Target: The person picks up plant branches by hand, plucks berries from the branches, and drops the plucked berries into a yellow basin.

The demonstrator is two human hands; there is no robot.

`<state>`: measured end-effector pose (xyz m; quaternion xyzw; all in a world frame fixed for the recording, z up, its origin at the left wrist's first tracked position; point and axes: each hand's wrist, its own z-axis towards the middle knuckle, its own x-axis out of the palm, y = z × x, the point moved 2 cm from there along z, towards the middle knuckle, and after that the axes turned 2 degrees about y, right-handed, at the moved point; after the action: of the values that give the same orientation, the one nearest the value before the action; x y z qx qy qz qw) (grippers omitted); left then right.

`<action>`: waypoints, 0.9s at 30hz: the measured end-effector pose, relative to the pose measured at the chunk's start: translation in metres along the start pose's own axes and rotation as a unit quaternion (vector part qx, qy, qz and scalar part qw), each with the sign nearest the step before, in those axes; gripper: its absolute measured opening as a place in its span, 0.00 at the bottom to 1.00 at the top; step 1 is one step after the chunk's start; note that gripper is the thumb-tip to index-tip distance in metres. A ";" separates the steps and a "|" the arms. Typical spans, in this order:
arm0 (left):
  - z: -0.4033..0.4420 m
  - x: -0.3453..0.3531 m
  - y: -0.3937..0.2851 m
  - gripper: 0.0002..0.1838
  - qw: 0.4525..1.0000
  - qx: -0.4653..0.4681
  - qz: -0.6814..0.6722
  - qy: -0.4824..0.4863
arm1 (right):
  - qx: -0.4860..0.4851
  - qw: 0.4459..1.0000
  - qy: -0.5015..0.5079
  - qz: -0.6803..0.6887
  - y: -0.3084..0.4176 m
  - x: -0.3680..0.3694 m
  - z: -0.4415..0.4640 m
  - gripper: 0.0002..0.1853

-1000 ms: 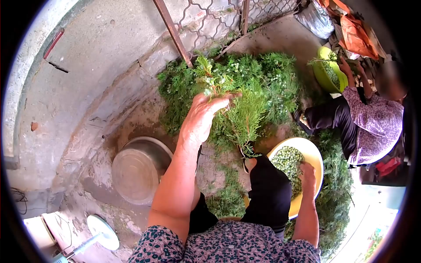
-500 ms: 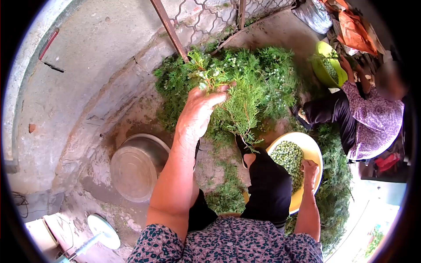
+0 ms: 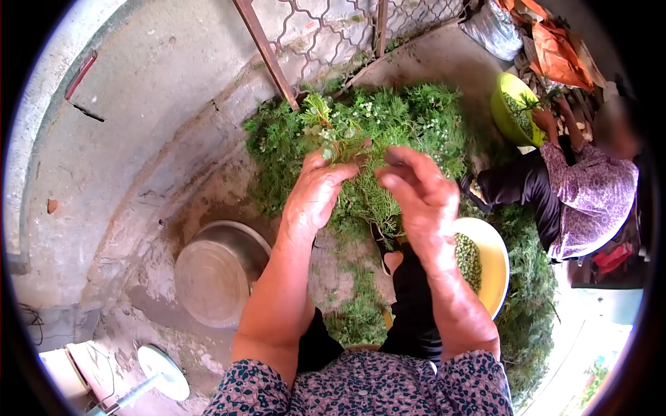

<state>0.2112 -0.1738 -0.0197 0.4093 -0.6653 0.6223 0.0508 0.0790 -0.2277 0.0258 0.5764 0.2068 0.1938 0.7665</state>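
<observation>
My left hand [image 3: 313, 193] is closed around a leafy conifer sprig [image 3: 318, 112] with pale green cones, its foliage spreading above and to the right of the fingers. Just right of it, my right hand [image 3: 424, 201] is raised, fingers loosely curled and the thumb apart from the forefinger; nothing shows between them. Beyond both hands lies a heap of cut green branches [image 3: 437, 114] dotted with similar cones. A yellow bowl [image 3: 498, 260] beside my right leg holds many small green cones [image 3: 467, 263], partly hidden by my right forearm.
An upturned-looking metal pot [image 3: 211, 277] stands at left near the concrete wall [image 3: 139, 118]. A co-worker [image 3: 590, 180] sits at right, hands at a lime-green bowl [image 3: 510, 118]. A metal grille [image 3: 333, 35] stands at the back. More branches [image 3: 527, 298] lie at right.
My right hand has left the cones in the yellow bowl and come up and left, close to the sprig. The left hand keeps hold of the sprig, slightly lower.
</observation>
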 end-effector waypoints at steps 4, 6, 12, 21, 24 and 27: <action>0.001 -0.007 -0.003 0.15 0.997 0.030 -0.017 0.069 | 0.089 0.995 0.005 0.039 -0.019 0.024 0.020 0.14; 0.002 -0.011 -0.001 0.17 0.996 0.019 -0.035 0.086 | 0.174 0.984 0.038 -0.002 -0.025 0.027 0.020 0.13; 0.004 -0.012 0.000 0.25 0.996 0.044 -0.019 0.078 | 0.025 0.980 0.057 -0.189 -0.049 0.032 0.011 0.15; 0.011 -0.003 0.004 0.15 0.995 0.030 -0.026 0.092 | 0.092 0.973 0.110 -0.183 -0.047 0.030 0.013 0.08; 0.011 -0.007 0.011 0.11 0.998 0.050 0.049 0.001 | 0.033 0.979 0.069 -0.187 -0.051 0.028 0.010 0.07; 0.010 -0.008 0.012 0.10 0.995 0.073 0.056 -0.038 | 0.069 0.986 0.057 -0.139 -0.051 0.027 0.010 0.08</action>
<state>0.2140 -0.1800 -0.0362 0.3974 -0.6412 0.6553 -0.0393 0.1099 -0.2345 -0.0232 0.5817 0.3411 0.1033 0.7312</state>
